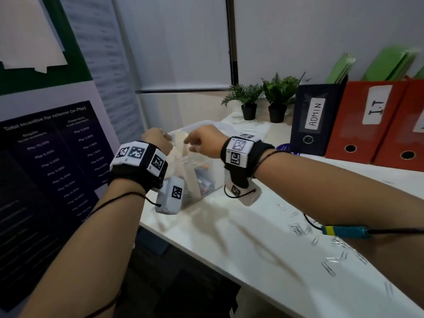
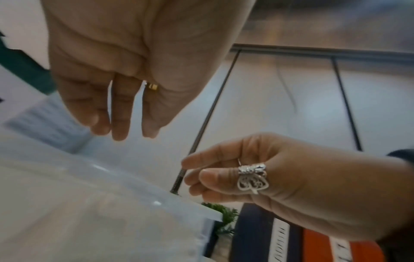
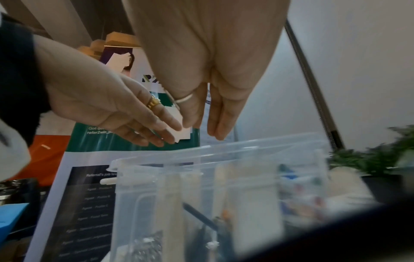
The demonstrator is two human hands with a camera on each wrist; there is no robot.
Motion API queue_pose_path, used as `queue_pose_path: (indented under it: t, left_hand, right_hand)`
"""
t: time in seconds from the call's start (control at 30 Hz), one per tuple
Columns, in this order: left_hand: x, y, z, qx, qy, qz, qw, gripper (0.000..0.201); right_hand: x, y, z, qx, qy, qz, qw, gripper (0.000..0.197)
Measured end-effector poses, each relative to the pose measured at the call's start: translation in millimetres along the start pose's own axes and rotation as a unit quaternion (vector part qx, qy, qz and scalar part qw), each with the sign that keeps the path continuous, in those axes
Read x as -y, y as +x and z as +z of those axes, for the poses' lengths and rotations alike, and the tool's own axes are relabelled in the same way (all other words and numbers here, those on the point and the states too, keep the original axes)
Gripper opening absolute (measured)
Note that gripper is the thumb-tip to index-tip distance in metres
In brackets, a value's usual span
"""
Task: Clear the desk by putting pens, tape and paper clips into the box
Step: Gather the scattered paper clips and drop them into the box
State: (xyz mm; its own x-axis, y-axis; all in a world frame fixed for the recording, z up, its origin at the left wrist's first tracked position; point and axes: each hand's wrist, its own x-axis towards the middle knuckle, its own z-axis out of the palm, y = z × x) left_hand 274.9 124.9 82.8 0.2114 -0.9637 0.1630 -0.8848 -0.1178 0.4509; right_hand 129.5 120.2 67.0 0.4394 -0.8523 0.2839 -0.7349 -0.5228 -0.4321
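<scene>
Both hands (image 1: 181, 140) just above the clear box (image 3: 224, 154) rim.

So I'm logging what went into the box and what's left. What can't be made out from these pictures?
- Box contents: right wrist view, blurred through clear walls.
- Left hand and right hand: head view, fingertips hidden behind knuckles.
- Paper clips count: head view, small, blurred, partly under the forearm.
- Pens, tape: none identifiable.

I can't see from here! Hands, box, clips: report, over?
Left hand and right hand open above the box, holding nothing. Paper clips still scattered on the desk. Nothing blocking.
</scene>
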Motion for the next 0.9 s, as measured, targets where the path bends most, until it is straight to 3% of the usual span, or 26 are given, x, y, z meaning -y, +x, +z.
queue_pose_path:
  t: [0.1, 0.2, 0.33, 0.47, 0.63, 0.73, 0.8, 0.9]
  left_hand:
    - [-22.6, -25.9, 14.5, -0.054, -0.026, 0.071, 0.996, 0.028]
    - [-54.0, -62.9, 38.5, -0.028, -0.03, 0.161, 0.986, 0.03]
    - [-95.5, -113.9, 87.7, 0.122, 0.04, 0.302, 0.945, 0.039]
    - [-121.6, -162.8, 141.7, 0.287, 0.114, 0.401, 0.863, 0.059]
    - [-136.3, -177.6, 185.7, 0.348, 0.209, 0.397, 0.823, 0.094]
    - [-142.1, -179.4, 193.3, 0.341, 0.275, 0.352, 0.828, 0.097]
    - [-136.7, -182.9, 199.8, 0.339, 0.296, 0.333, 0.828, 0.103]
    - [-115.8, -184.6, 223.2, 0.289, 0.292, 0.316, 0.855, 0.119]
  right_hand:
    - [-27.1, -40.0, -20.7, -0.032, -0.037, 0.03, 0.998, 0.034]
    - [-62.8, -93.6, -38.7, -0.013, -0.077, 0.084, 0.993, 0.035]
    - [-128.6, -185.7, -64.5, 0.051, -0.139, 0.219, 0.964, 0.034]
    - [-181.5, -271.7, -86.7, 0.103, -0.202, 0.361, 0.905, 0.034]
    - [-217.8, -326.4, -95.2, 0.156, -0.275, 0.457, 0.832, 0.038]
    - [-228.4, -329.9, -85.7, 0.232, -0.3, 0.488, 0.786, 0.043]
    - [-223.6, -326.7, -77.0, 0.281, -0.319, 0.468, 0.775, 0.049]
    - [-216.6, -317.4, -66.9, 0.267, -0.324, 0.451, 0.787, 0.037]
